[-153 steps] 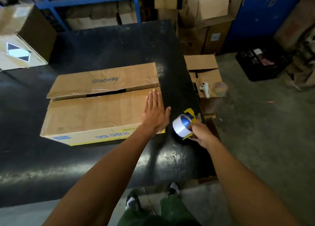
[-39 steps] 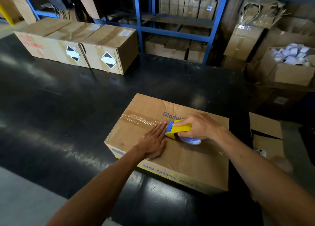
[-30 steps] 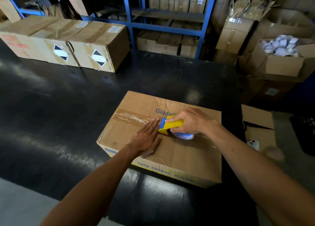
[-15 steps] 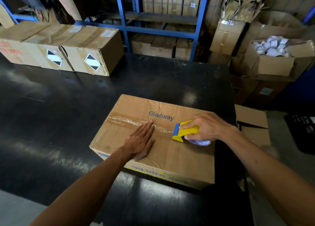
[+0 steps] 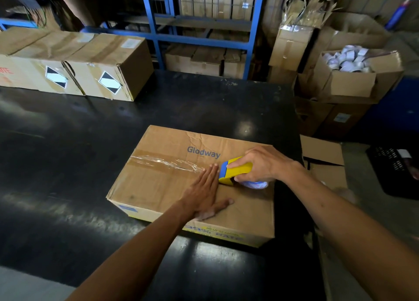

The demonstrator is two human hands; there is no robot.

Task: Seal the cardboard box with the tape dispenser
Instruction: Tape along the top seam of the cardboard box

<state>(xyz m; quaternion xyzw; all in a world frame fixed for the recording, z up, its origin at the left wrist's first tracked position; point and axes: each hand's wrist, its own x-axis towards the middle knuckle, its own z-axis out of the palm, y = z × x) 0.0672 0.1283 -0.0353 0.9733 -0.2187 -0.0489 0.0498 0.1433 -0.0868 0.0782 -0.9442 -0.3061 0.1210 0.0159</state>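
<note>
A brown cardboard box point(image 5: 172, 187) printed "Glodway" lies flat on the black table point(image 5: 68, 153), near its right end. Clear tape point(image 5: 163, 163) runs along the centre seam from the box's left edge to about the middle. My right hand point(image 5: 260, 163) grips a yellow and blue tape dispenser point(image 5: 235, 171) pressed onto the seam right of centre; its tape roll shows under my palm. My left hand point(image 5: 206, 194) lies flat with fingers together on the lid, fingertips touching the dispenser's front edge.
Taped cartons with diamond labels point(image 5: 106, 67) stand at the table's far left. Blue shelving point(image 5: 204, 28) with boxes is behind. An open carton of tape rolls point(image 5: 349, 74), stacked cartons and a black crate point(image 5: 394, 171) fill the floor on the right.
The dispenser has travelled right along the seam, leaving a longer strip of tape. My left hand has slid right after it and now touches its front.
</note>
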